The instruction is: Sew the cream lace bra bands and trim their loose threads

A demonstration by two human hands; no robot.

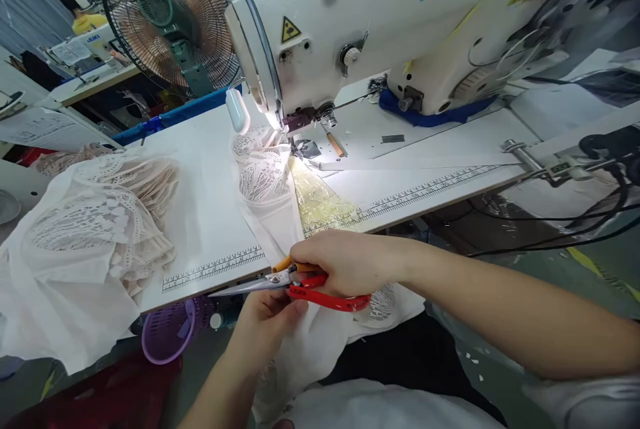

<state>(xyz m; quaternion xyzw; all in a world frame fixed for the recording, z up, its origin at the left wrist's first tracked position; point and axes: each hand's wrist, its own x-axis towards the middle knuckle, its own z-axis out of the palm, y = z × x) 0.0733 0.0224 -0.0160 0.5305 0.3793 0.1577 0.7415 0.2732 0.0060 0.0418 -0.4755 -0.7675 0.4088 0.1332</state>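
My right hand (353,262) is wrapped round a pair of scissors (325,297) with red and orange handles. Their metal blades point left, just above my left hand (267,322). Thumb and fingers of that hand pinch the edge of a white lace bra (320,336), which hangs over the table edge into the lap. Whether the blades touch the cloth is hidden. More white lace cloth (264,179) runs up the table to the needle of the sewing machine (360,29), where a lamp lights it.
A pile of white lace bras (95,229) hangs over the table's left edge. A purple basket (165,336) stands below. Yellowish clear film (320,196) and a printed ruler strip (425,189) lie along the front edge. A large fan (170,16) stands behind.
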